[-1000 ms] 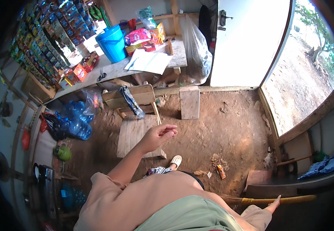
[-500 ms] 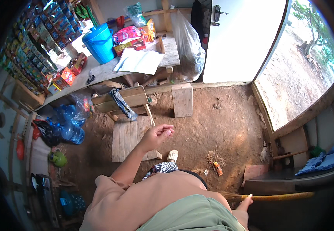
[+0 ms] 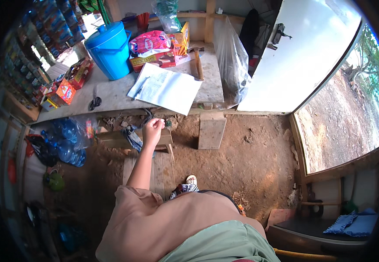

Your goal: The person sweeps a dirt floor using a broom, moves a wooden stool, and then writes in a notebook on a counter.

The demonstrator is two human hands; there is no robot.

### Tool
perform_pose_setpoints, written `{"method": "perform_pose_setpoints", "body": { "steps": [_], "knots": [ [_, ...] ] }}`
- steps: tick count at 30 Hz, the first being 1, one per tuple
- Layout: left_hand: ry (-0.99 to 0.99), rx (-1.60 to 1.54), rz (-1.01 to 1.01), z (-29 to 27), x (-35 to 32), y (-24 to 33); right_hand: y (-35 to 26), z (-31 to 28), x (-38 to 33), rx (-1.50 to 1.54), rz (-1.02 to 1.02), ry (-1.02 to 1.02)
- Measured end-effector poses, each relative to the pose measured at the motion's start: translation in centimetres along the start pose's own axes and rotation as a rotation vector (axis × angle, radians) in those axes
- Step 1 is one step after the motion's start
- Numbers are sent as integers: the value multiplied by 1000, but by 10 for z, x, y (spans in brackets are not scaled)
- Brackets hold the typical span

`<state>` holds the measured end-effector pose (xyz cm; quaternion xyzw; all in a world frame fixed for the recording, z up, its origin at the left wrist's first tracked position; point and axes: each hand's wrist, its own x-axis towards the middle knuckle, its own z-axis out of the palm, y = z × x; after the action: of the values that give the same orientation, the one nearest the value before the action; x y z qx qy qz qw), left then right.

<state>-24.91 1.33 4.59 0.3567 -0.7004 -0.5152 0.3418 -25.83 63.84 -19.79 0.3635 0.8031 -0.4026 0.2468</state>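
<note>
My left hand (image 3: pixel 153 126) is stretched forward, in line with the top of a wooden chair's backrest (image 3: pixel 108 139). Its fingers are curled together, and nothing shows in them. A patterned blue-and-white cloth (image 3: pixel 132 140) hangs over the backrest beside my wrist. Beyond the hand, an open notebook (image 3: pixel 167 89) with a pen (image 3: pixel 142 86) on it lies on the table (image 3: pixel 78 102). My right hand is out of sight. At the lower right only a strip of the broom's yellow handle (image 3: pixel 300 254) shows past my body.
On the table stand a blue lidded bucket (image 3: pixel 111 52), snack boxes (image 3: pixel 154 61) and a hammer (image 3: pixel 197 63). A wooden stool (image 3: pixel 211 131) stands on the dirt floor. Plastic bottles (image 3: pixel 69 150) lie at the left. A white door (image 3: pixel 305 52) stands open at the right.
I have come closer to the table. My left hand has moved forward and left, above the chair. My right hand and most of the broom have dropped out of view.
</note>
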Motion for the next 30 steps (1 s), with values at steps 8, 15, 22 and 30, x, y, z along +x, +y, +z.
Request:
{"method": "perform_pose_setpoints", "body": {
  "steps": [8,15,22,30],
  "knots": [
    [139,201,135,12,66,-22,-162,43,8,63,-256,-197],
    [179,347,197,-9,64,-31,-228,72,71,-301,-340,-355],
    [336,428,66,-30,64,-47,-323,79,48,-253,-282,-360],
    [264,-91,-311,35,81,-8,-353,85,70,-328,-426,-416]
  ]
}}
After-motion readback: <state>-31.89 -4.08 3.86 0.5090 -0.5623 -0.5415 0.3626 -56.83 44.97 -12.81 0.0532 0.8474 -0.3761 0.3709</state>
